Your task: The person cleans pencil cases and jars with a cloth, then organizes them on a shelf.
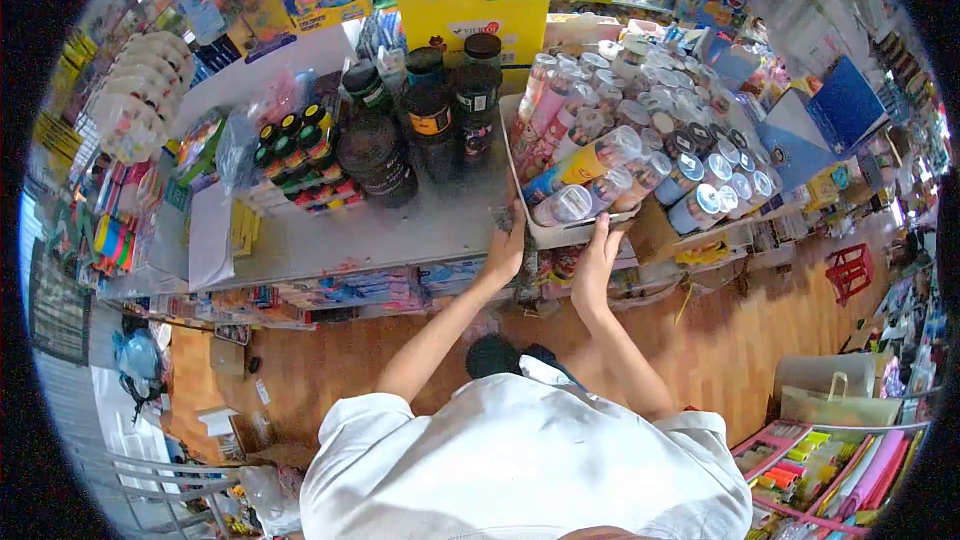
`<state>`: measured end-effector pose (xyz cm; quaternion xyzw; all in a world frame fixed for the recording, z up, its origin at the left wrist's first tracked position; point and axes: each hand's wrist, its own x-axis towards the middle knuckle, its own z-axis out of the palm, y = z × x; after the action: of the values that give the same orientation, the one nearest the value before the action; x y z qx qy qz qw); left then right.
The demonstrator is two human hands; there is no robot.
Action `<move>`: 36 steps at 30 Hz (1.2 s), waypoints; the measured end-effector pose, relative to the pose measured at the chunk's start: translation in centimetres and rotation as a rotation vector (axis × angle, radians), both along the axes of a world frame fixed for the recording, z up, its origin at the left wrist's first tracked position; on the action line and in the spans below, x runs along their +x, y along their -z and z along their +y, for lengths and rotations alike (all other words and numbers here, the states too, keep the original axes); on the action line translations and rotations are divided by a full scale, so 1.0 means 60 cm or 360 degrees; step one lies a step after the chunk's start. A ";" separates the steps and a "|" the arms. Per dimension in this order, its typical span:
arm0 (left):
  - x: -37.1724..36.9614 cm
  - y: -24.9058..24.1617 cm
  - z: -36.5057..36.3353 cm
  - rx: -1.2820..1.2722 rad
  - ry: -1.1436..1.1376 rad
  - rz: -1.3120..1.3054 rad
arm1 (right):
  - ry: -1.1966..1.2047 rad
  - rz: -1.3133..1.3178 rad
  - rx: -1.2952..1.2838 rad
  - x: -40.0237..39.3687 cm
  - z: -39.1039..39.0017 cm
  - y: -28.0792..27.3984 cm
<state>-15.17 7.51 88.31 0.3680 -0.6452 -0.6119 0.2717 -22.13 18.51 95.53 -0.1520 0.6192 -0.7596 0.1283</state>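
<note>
A white tray (pixel 568 236) full of clear-lidded cylindrical tubes (pixel 612 150) rests at the right part of the shelf top. My left hand (pixel 507 248) is at the tray's left front corner, its fingers along the side wall. Against the front wall, close to the right front corner, is my right hand (pixel 597 258), its fingers pointing up and wrapped on the rim. Left of the tray stand several dark jars (pixel 377 155) with black lids. More tubes with white lids (pixel 708 198) stand just right of the tray.
Small paint bottles (pixel 290 145) stand left of the jars on the grey shelf top (pixel 420 230). A blue folder (pixel 846 107) is at the right. Below are a wooden floor (pixel 350 345), a red stool (pixel 849 272) and a pink-edged rack (pixel 775 440).
</note>
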 end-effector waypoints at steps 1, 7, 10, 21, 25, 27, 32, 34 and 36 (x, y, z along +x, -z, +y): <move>-0.001 0.002 0.001 -0.0005 0.0003 0.0081 | 0.0044 0.0003 -0.0106 -0.004 -0.004 0.012; 0.015 0.062 0.032 -0.0508 -0.0015 0.0012 | 0.0015 0.0010 0.0007 -0.034 0.026 0.020; 0.015 0.040 0.040 -0.0351 0.0683 -0.0183 | 0.0067 0.0015 -0.0085 -0.032 0.028 0.010; 0.007 -0.010 0.030 -0.1012 0.0362 0.0285 | 0.0090 0.0010 -0.0051 -0.034 0.017 -0.027; 0.015 0.025 0.017 -0.0839 0.0436 0.0279 | 0.0060 -0.0069 -0.0103 -0.027 0.016 -0.023; 0.009 0.072 0.006 -0.0632 0.0517 0.0272 | 0.0065 -0.0017 -0.0032 -0.027 0.018 -0.024; 0.018 -0.003 0.012 -0.0873 0.0373 0.0404 | 0.0156 0.0044 0.0054 -0.029 0.020 -0.022; 0.022 -0.003 0.011 -0.1216 0.0324 0.0265 | 0.0049 0.0128 0.0166 -0.031 0.027 -0.043; 0.018 0.014 0.021 -0.0618 0.0317 0.0429 | 0.0079 0.0151 0.0156 -0.033 0.025 -0.031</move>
<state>-14.10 8.77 87.47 0.1586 -0.7417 -0.5437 0.3592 -24.13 20.04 97.38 -0.1658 0.6647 -0.7232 0.0871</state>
